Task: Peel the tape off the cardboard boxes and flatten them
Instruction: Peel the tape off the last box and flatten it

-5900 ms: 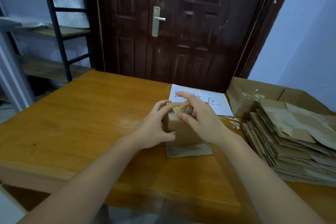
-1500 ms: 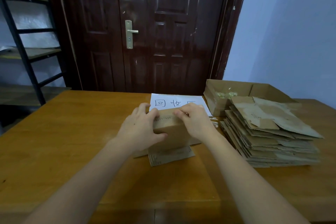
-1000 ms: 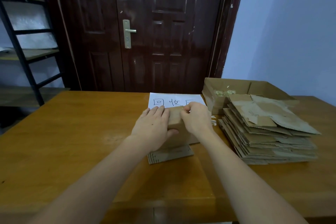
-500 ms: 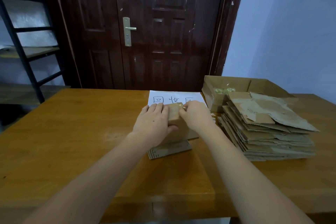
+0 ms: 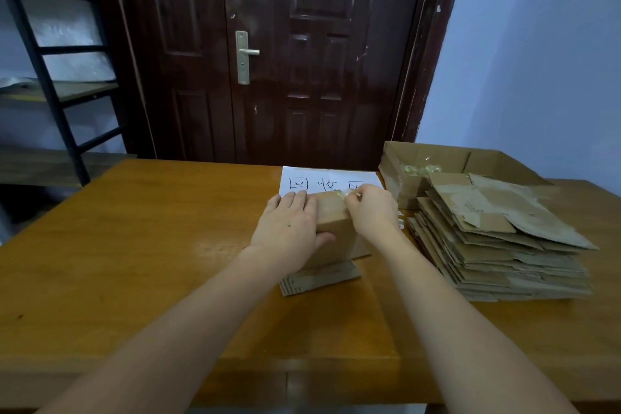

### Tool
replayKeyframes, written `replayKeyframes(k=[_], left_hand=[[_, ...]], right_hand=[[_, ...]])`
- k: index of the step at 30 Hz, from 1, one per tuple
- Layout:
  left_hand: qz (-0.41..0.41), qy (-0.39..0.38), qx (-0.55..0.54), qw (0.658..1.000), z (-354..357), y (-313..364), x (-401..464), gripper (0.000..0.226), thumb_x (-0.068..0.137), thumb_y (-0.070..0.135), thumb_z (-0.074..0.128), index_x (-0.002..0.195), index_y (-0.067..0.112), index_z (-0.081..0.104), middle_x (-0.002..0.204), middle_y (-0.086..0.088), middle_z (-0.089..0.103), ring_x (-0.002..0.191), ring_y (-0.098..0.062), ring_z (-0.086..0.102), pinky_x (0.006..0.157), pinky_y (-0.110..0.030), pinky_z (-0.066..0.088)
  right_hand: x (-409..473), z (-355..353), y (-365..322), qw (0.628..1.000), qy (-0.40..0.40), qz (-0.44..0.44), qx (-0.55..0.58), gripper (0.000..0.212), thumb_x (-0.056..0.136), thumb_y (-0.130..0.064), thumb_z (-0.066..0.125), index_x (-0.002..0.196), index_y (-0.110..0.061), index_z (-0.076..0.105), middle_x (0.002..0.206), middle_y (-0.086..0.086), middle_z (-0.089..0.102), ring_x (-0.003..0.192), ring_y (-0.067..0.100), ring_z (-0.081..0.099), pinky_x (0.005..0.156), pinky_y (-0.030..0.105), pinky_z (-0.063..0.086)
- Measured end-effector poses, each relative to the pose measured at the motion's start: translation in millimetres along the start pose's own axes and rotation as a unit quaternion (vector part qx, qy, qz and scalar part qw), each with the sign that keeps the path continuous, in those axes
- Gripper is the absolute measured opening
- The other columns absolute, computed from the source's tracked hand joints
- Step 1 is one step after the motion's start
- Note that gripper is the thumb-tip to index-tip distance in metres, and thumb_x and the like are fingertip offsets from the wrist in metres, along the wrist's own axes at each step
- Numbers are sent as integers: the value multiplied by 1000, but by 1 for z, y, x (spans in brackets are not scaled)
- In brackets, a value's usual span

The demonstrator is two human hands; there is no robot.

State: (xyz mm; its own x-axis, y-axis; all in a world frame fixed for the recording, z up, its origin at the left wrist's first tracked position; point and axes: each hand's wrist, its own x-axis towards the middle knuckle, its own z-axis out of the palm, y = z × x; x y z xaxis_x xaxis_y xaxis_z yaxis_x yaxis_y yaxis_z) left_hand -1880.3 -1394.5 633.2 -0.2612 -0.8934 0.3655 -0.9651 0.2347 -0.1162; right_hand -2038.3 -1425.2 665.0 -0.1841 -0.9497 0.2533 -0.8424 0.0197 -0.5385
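A small brown cardboard box [image 5: 336,232] stands on the wooden table [image 5: 134,245], its lower flaps spread on the tabletop toward me. My left hand [image 5: 290,228] grips the box's left side, fingers over the top and thumb on the near face. My right hand [image 5: 371,210] sits at the box's top right edge and pinches a strip of clear tape [image 5: 339,193] that runs along the top far edge. Most of the box's top is hidden by my hands.
A tall stack of flattened cardboard [image 5: 497,239] lies to the right. Behind it is an open cardboard box [image 5: 396,171] holding balled-up tape [image 5: 418,169]. A white paper sheet with handwriting [image 5: 322,181] lies behind the small box. A dark door and metal shelving stand beyond the table.
Earlier both hands worked on the box top; my left hand has shifted to clamp the left side. My right hand now has a strip of tape lifted along the top edge.
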Motion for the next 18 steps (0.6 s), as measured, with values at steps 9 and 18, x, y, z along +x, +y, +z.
replayKeyframes(k=[9, 18], left_hand=[[-3, 1, -5, 1000, 1, -1, 2, 79, 97, 74, 39, 153, 19, 36, 152, -3, 45, 142, -24, 40, 122, -44, 27], [-9, -15, 2, 1000, -4, 1, 0, 80, 98, 72, 40, 157, 17, 32, 157, -4, 41, 146, -24, 35, 124, -45, 24]], right_hand=[[1, -13, 20, 977, -101, -24, 188, 36, 100, -36, 56, 82, -10, 71, 79, 7, 67, 78, 28, 62, 72, 37, 53], [-36, -13, 6, 999, 2, -38, 36, 27, 91, -33, 60, 108, -22, 78, 99, 1, 75, 90, 22, 65, 70, 28, 46]])
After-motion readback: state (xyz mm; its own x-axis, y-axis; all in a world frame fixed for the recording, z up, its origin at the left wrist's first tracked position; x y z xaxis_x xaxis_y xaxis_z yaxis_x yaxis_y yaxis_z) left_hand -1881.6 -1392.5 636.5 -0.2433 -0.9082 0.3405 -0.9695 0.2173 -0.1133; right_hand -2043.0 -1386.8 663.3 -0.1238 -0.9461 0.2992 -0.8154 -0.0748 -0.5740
